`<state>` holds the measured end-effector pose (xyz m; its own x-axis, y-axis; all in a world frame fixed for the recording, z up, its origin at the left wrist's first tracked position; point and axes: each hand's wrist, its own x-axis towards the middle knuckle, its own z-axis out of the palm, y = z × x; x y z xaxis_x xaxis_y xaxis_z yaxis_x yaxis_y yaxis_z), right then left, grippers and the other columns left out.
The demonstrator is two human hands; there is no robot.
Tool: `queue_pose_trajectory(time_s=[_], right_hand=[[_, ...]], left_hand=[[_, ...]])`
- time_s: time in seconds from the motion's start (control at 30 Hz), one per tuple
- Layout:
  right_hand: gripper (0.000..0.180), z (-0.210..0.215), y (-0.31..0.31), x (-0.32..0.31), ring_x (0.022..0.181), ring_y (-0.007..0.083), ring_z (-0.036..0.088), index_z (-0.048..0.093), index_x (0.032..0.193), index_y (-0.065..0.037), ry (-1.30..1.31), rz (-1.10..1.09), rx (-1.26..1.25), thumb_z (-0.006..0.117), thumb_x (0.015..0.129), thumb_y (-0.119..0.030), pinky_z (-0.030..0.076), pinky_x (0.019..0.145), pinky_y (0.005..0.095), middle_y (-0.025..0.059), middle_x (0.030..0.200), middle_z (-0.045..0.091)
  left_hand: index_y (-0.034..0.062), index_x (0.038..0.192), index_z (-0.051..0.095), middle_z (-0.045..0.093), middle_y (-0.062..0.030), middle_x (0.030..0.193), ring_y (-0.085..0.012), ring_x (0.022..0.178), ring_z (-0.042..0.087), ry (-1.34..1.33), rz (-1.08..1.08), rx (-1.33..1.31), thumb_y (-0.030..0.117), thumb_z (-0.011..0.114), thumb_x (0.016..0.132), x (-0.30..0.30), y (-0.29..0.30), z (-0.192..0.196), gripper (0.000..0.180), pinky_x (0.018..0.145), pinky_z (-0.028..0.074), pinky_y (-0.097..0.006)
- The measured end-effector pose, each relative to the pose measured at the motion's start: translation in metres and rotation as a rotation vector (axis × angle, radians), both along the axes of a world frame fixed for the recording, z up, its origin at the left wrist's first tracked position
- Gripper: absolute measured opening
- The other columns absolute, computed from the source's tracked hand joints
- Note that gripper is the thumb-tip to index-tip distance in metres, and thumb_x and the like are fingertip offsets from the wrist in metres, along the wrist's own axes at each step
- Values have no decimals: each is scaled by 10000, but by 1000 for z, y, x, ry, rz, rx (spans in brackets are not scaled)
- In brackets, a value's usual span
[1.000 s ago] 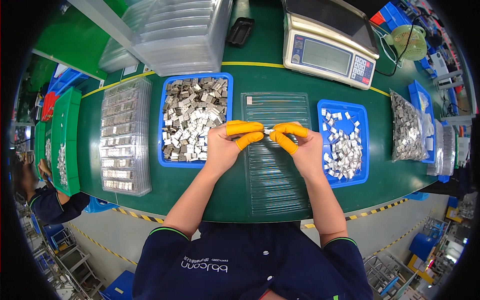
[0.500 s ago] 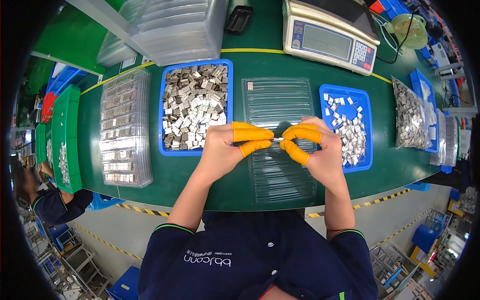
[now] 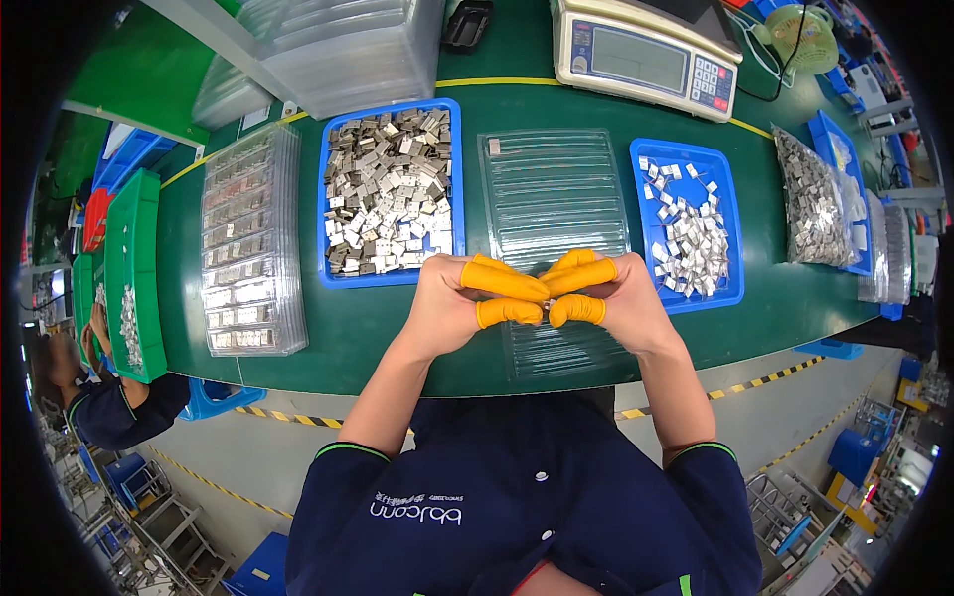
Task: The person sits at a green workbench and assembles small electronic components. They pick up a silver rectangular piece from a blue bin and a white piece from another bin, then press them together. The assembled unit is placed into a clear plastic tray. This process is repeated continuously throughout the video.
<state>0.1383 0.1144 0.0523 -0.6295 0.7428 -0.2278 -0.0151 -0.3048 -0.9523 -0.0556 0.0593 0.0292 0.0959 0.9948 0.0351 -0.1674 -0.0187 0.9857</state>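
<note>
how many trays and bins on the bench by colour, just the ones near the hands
Blue trays of metal parts: 2, a large one and a smaller one
Clear ribbed tray: 1, under both hands
Clear stack of filled trays: 1
Green bin: 1
Total: 5

Part pinched between hands point(image 3: 545, 303) too small to tell.
</note>
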Motion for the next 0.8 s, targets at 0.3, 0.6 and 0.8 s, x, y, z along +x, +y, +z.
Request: queue_pose_trajectory(time_s=[0.3,0.6,0.8], right_hand=[[163,-1,-7,-18,833,185,603,699,892,-29,-133,-150,527,708,730,-17,472,766,295,76,888,653],[140,-35,85,-50,817,261,588,707,826,-36,-657,-248,1074,693,709,-110,470,770,343,114,824,640],[137,-53,102,-75,861,235,569,708,768,-29,-808,-274,1520,706,655,-107,446,837,336,85,800,631]], left_hand=[[-41,1063,622,656,-143,974,-185,860,651,-141,157,8,20,662,804,5,-12,-10,270,751,536,-271],[54,1332,398,395,-184,1347,-367,1306,289,875,35,209,221,594,858,41,-21,-22,539,1066,251,-479],[15,1247,493,331,-234,1371,-380,1338,210,1049,80,261,278,606,828,47,-20,-34,507,1079,214,-498]])
